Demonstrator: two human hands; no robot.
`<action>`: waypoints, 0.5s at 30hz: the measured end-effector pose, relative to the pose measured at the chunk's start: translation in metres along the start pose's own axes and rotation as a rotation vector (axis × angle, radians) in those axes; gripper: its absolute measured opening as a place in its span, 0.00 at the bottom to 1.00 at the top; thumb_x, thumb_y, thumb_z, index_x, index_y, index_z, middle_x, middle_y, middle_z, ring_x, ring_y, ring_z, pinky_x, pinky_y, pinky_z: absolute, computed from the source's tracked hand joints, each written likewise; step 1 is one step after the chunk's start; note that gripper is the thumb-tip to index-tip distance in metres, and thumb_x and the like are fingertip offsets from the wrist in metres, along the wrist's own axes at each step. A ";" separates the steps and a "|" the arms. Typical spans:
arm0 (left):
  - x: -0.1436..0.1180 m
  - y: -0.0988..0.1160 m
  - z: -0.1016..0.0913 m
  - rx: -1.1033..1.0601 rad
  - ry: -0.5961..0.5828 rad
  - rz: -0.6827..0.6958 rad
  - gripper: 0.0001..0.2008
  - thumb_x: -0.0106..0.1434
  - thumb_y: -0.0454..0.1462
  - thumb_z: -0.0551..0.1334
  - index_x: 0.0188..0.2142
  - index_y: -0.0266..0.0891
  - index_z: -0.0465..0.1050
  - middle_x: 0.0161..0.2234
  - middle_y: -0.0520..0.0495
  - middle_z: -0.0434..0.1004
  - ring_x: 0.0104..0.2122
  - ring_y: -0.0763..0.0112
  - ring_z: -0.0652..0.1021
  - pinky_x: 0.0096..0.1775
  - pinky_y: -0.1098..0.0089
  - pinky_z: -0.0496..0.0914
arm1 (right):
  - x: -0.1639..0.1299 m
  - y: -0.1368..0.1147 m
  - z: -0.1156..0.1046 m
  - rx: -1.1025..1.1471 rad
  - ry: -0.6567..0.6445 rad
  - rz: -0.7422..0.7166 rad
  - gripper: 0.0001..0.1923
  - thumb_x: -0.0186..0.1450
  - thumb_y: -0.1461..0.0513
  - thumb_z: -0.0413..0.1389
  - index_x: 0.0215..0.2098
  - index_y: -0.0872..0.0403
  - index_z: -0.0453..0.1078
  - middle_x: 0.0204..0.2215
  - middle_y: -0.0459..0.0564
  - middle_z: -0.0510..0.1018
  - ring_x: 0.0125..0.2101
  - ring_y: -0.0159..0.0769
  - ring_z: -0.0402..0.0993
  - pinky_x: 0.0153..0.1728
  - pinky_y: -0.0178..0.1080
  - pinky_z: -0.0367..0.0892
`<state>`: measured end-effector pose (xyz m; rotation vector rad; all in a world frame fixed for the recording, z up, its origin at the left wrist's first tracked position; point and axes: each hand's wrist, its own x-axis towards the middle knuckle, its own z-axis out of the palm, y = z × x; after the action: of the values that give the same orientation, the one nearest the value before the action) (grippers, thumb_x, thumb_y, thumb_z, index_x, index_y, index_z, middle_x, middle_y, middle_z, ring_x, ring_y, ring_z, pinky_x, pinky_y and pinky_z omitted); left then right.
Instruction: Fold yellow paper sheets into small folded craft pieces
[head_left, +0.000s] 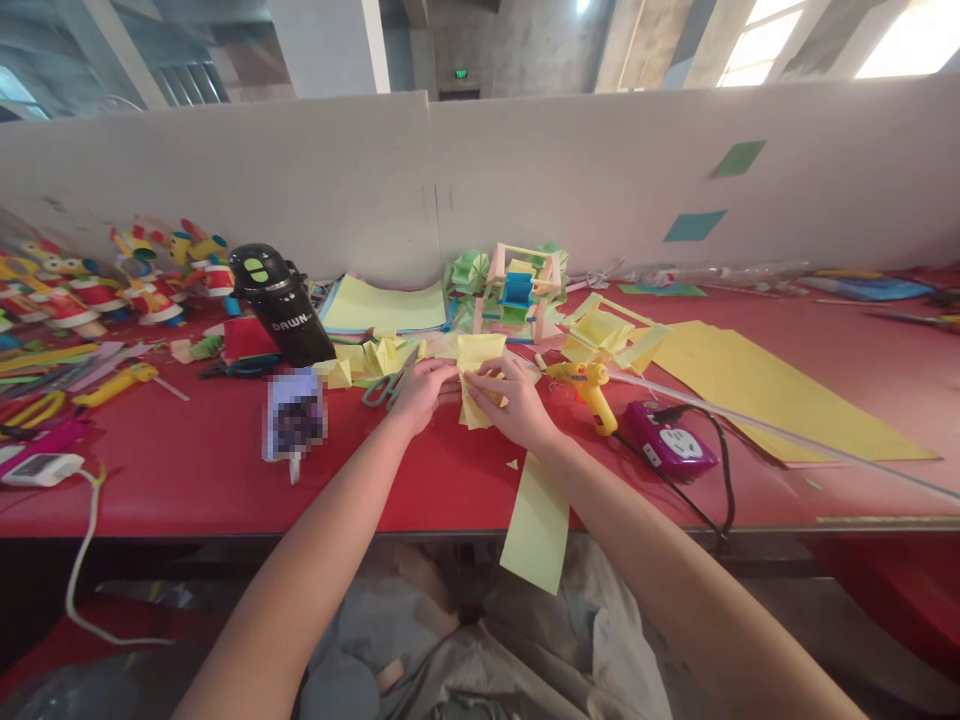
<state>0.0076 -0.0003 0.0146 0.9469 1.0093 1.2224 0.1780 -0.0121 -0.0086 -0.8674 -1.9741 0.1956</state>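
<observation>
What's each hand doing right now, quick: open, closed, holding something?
Left hand: closed, pinching the left edge of the yellow paper.
Right hand: closed on the same yellow paper, fingers pressing it at the middle.

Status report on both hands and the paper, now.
Left hand and right hand both pinching the folded pale-yellow paper piece over the red table. Green-handled scissors beside left hand; yellow glue gun beside right.

Two bare hands, the left hand (421, 392) and the right hand (514, 402), meet on one folded yellow paper (475, 372). I count one glue gun (589, 388), one purple power strip (669, 446), one black flask (280, 303), one pair of green scissors (384, 388), and two paper squares (738, 158) stuck on the partition.
</observation>
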 end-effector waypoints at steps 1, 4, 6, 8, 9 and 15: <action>0.000 0.000 0.000 0.001 -0.006 0.001 0.07 0.52 0.36 0.68 0.32 0.35 0.75 0.29 0.44 0.82 0.33 0.60 0.83 0.35 0.64 0.76 | 0.000 0.000 0.000 -0.001 -0.002 0.002 0.13 0.69 0.58 0.55 0.48 0.44 0.79 0.41 0.53 0.74 0.39 0.42 0.67 0.44 0.48 0.68; -0.001 -0.001 -0.001 0.045 -0.074 0.029 0.11 0.53 0.39 0.70 0.34 0.35 0.77 0.33 0.43 0.83 0.34 0.61 0.83 0.37 0.64 0.76 | 0.000 0.001 0.000 0.001 0.001 0.002 0.13 0.69 0.59 0.55 0.47 0.45 0.79 0.41 0.53 0.74 0.39 0.42 0.67 0.44 0.48 0.68; -0.002 -0.002 -0.001 0.078 -0.095 0.058 0.13 0.53 0.40 0.71 0.36 0.35 0.79 0.36 0.43 0.83 0.37 0.60 0.82 0.40 0.62 0.77 | -0.001 0.001 0.001 0.002 0.001 0.002 0.12 0.69 0.58 0.55 0.47 0.45 0.79 0.41 0.53 0.73 0.40 0.42 0.67 0.44 0.48 0.68; -0.001 -0.004 -0.002 0.089 -0.073 0.074 0.13 0.53 0.40 0.71 0.36 0.36 0.80 0.37 0.42 0.83 0.38 0.58 0.82 0.42 0.60 0.77 | -0.001 0.001 0.001 0.004 -0.007 0.005 0.12 0.69 0.58 0.55 0.47 0.44 0.79 0.41 0.53 0.73 0.40 0.42 0.67 0.45 0.48 0.68; 0.000 -0.005 -0.002 0.089 -0.059 0.077 0.13 0.53 0.40 0.71 0.36 0.36 0.80 0.37 0.42 0.83 0.39 0.57 0.82 0.43 0.59 0.77 | -0.001 0.001 0.001 0.007 -0.012 0.009 0.13 0.69 0.57 0.56 0.48 0.44 0.79 0.41 0.53 0.73 0.40 0.42 0.67 0.45 0.49 0.68; 0.007 -0.008 -0.006 0.066 0.025 0.178 0.13 0.54 0.40 0.70 0.38 0.36 0.80 0.36 0.42 0.83 0.42 0.54 0.82 0.46 0.56 0.76 | 0.001 -0.002 -0.002 0.077 0.070 0.086 0.13 0.70 0.55 0.54 0.39 0.48 0.80 0.39 0.53 0.73 0.41 0.42 0.70 0.47 0.50 0.68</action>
<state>0.0044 0.0064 0.0047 1.0945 1.0065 1.3574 0.1788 -0.0130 -0.0059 -0.8986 -1.8543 0.2855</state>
